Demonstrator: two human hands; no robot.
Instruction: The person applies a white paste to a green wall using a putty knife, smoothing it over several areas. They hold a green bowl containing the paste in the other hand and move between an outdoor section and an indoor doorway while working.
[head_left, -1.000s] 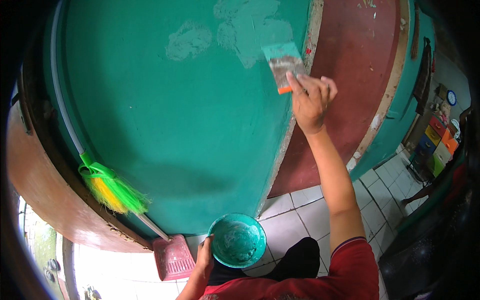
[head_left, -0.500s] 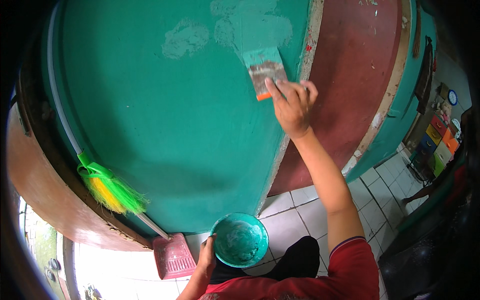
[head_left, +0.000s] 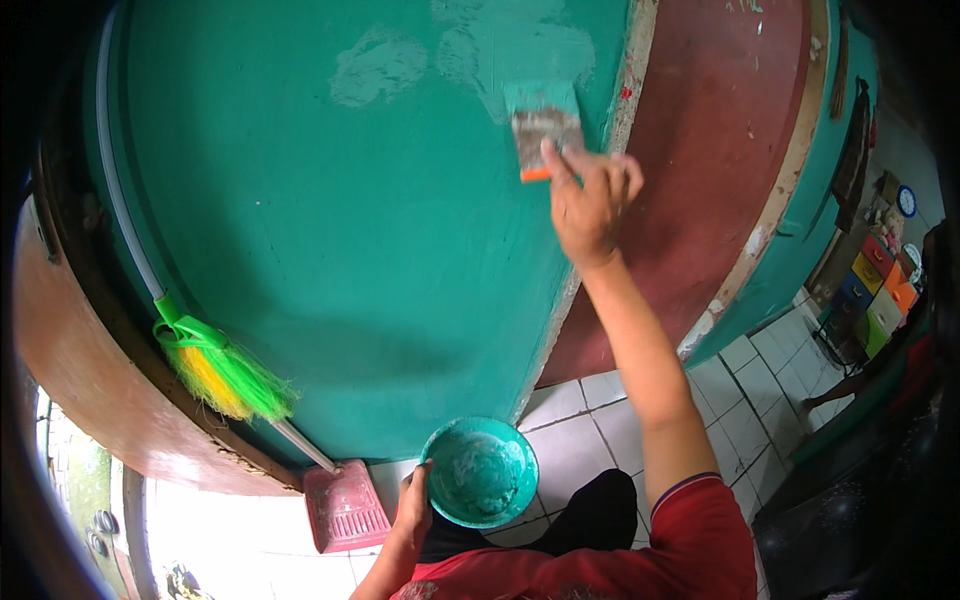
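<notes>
Right hand [head_left: 590, 212]: closed on a flat scraper [head_left: 546, 128], pinching it near its orange end, one finger laid along the blade. The scraper is upright at the lower edge of the larger pale patch [head_left: 515, 45] on the green wall [head_left: 300, 250]; whether the blade presses or only skims cannot be told. Compared with a second ago, it has moved left, away from the wall's bare edge [head_left: 634, 95], and its tilt has lessened. In my judgement, this brings spreading or smoothing back to the patch's lower margin.

Left hand [head_left: 412, 503]: clasping the left rim of a green bowl [head_left: 528, 462], its underside grip hidden. The bowl remains at the lap, with pasty residue inside. The smaller patch [head_left: 377, 68], left of the larger, shows no evident change and looks rough
</notes>
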